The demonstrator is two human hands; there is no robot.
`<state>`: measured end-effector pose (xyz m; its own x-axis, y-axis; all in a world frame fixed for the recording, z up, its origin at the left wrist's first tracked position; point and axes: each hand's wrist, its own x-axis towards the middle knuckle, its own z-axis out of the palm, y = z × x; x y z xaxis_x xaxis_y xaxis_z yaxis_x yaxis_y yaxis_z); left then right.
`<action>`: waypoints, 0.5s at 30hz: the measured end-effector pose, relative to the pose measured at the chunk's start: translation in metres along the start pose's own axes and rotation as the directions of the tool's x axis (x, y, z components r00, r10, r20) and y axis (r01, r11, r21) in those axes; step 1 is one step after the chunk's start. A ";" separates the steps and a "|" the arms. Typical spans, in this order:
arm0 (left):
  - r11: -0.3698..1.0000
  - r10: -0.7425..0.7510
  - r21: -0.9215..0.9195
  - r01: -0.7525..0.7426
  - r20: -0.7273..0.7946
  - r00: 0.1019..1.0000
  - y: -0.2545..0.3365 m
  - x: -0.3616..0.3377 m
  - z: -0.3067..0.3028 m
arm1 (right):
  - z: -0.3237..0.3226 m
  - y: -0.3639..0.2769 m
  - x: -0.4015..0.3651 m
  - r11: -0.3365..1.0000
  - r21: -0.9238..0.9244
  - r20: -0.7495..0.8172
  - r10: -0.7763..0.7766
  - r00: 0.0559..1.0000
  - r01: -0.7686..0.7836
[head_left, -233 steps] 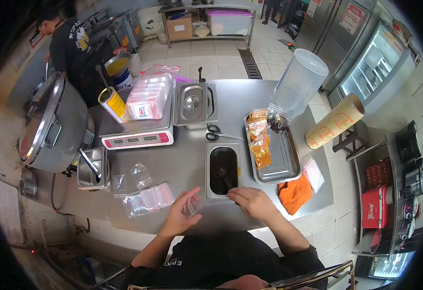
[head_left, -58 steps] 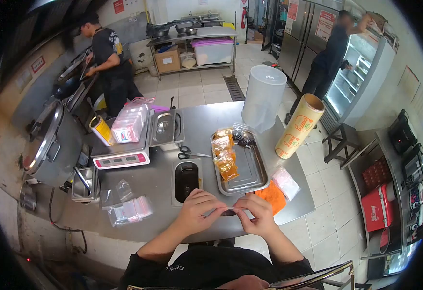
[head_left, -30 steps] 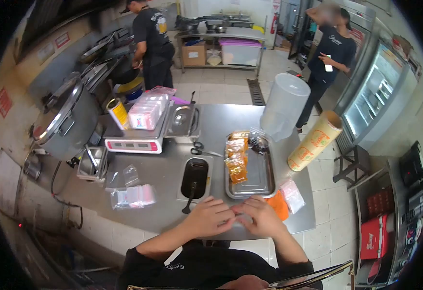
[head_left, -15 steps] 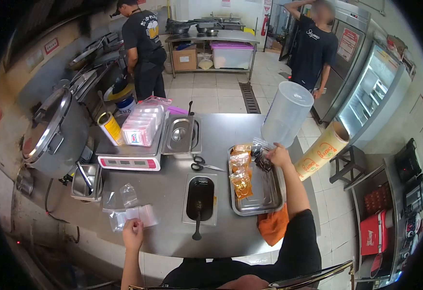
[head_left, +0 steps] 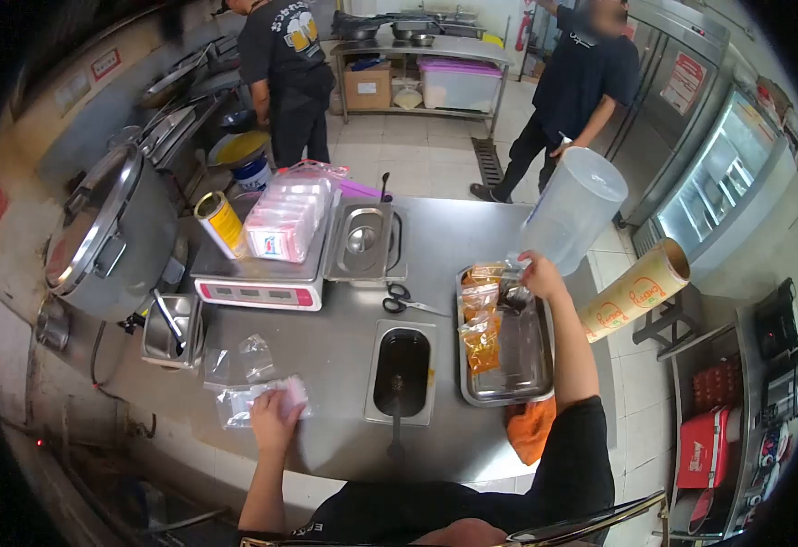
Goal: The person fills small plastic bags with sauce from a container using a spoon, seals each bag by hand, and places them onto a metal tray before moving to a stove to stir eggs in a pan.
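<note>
My left hand (head_left: 274, 417) lies on small clear plastic bags (head_left: 235, 406) at the left front of the steel table, its fingers partly over a pinkish stack of bags. My right hand (head_left: 539, 273) is closed at the top right of a metal tray (head_left: 508, 398), gripping the top of a clear bag with dark contents (head_left: 514, 296). Orange-filled bags (head_left: 482, 345) lie along the tray's left side. Between my hands, a steel container (head_left: 402, 369) of dark liquid holds a ladle (head_left: 396, 445). Black-handled scissors (head_left: 411, 302) lie behind it.
A scale (head_left: 258, 290) carries packaged bags (head_left: 288, 217) and a yellow can (head_left: 220, 225). A tall clear container (head_left: 574, 210) and a film roll (head_left: 637, 290) stand behind the tray. An orange cloth (head_left: 531, 431) hangs nearby. Two people (head_left: 291, 77) (head_left: 574, 87) stand beyond the table.
My left hand has moved further over the bags. My right hand has lifted slightly with its bag. The person at right has stepped closer to the table, and the view has shifted.
</note>
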<state>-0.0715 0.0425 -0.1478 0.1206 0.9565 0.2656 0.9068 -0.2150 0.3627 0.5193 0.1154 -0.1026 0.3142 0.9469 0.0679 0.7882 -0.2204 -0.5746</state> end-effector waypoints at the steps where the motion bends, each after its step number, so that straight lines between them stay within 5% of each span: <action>1: 0.998 -0.049 -0.027 0.049 0.007 0.999 0.000 0.002 0.003 | 0.013 0.008 0.012 0.997 -0.067 -0.072 0.036 0.997 -0.040; 2: 0.998 -0.051 -0.048 0.051 -0.002 0.999 0.001 0.004 0.005 | 0.025 0.012 0.021 0.971 -0.161 -0.118 0.161 0.980 -0.179; 4: 0.993 -0.087 -0.087 0.082 -0.056 0.995 -0.007 0.003 0.016 | 0.027 0.002 0.004 0.982 -0.152 -0.287 -0.155 0.945 0.115; 8: 0.969 -0.211 -0.151 0.196 -0.087 0.974 -0.007 0.005 0.014 | -0.010 -0.079 -0.068 0.966 0.055 -0.337 -0.222 0.915 0.254; 10: 0.856 -0.381 -0.418 0.303 -0.115 0.917 -0.007 0.011 0.013 | -0.020 -0.101 -0.106 0.954 0.111 -0.327 -0.229 0.917 0.278; 12: 0.878 -0.376 -0.352 0.325 -0.087 0.922 -0.004 0.016 0.007 | -0.016 -0.133 -0.145 0.867 0.434 -0.299 -0.117 0.947 0.244; 15: 0.936 -0.303 -0.198 0.291 -0.033 0.952 0.002 0.018 0.009 | 0.002 -0.173 -0.183 0.837 0.411 -0.218 -0.294 0.931 0.361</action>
<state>-0.0635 0.0614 -0.1505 -0.1734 0.9697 0.1721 0.8036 0.0383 0.5940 0.3249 -0.0191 -0.0174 0.1758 0.8950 0.4100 0.5557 0.2535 -0.7918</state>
